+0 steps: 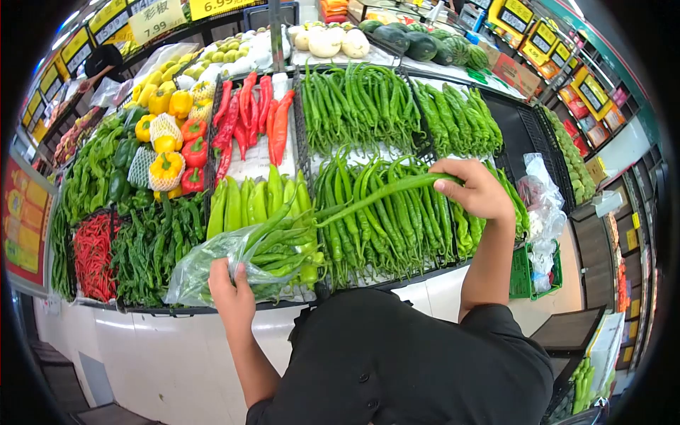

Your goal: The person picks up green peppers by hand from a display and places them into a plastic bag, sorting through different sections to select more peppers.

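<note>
My left hand [232, 296] grips a clear plastic bag [198, 265] by its side, low over the front of the vegetable display. Long green peppers [283, 248] lie in the bag and stick out of its mouth toward the right. Between the thumb and fingers of my right hand [480, 190] is one end of a long green pepper [386, 191]. Its thin tip points left, close to the bag's peppers. Below it lies a bed of similar long green peppers [375, 227]. Pale green peppers [258, 198] lie behind the bag.
Red long peppers [248, 117] and yellow bell peppers [168, 168] fill the left sections. Small red chilies [95, 248] lie at far left. More green peppers [361, 99] and watermelons [421, 46] are behind. A green crate [523, 273] with plastic bags [544, 219] stands at right.
</note>
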The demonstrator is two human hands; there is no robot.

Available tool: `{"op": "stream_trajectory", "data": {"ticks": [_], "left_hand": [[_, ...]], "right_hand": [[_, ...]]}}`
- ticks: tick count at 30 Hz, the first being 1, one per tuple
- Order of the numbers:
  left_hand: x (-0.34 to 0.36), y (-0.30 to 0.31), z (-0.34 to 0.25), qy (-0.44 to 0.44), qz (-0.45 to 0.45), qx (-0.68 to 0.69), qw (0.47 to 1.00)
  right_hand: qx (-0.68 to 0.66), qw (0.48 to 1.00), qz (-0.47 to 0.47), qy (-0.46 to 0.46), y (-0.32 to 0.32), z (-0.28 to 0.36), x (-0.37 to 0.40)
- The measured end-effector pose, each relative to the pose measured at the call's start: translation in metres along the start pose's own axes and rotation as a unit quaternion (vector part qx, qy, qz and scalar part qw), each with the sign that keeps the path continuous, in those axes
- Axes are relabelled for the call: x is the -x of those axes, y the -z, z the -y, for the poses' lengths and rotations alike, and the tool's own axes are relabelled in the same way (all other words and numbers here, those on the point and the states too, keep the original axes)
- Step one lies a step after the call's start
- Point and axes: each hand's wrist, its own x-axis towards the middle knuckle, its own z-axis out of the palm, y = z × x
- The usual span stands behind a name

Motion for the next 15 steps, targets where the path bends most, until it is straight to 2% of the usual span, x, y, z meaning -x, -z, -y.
{"op": "stream_trajectory", "data": {"ticks": [1,3,4,7,9,15], "left_hand": [[-0.001,-0.002,-0.001,0.0,0.008,-0.008,1.0],[-0.002,-0.003,-0.001,0.002,0.022,-0.026,0.999],[-0.002,-0.004,-0.002,-0.011,0.025,-0.027,0.999],[-0.002,-0.006,0.0,-0.02,0.048,-0.078,0.996],[-0.002,-0.007,0.0,-0.028,0.04,-0.087,0.995],[-0.004,-0.009,-0.004,-0.035,0.036,-0.1,0.994]], "right_hand": [[-0.062,0.998,-0.004,-0.01,0.006,-0.002,0.003],[-0.143,0.987,-0.069,-0.004,0.008,-0.012,-0.001],[-0.207,0.975,-0.07,-0.024,0.007,-0.02,-0.005],[-0.344,0.932,-0.117,0.0,-0.005,-0.048,-0.023],[-0.37,0.911,-0.182,-0.028,-0.025,-0.068,-0.046],[-0.467,0.865,-0.153,-0.102,-0.076,-0.105,-0.119]]}}
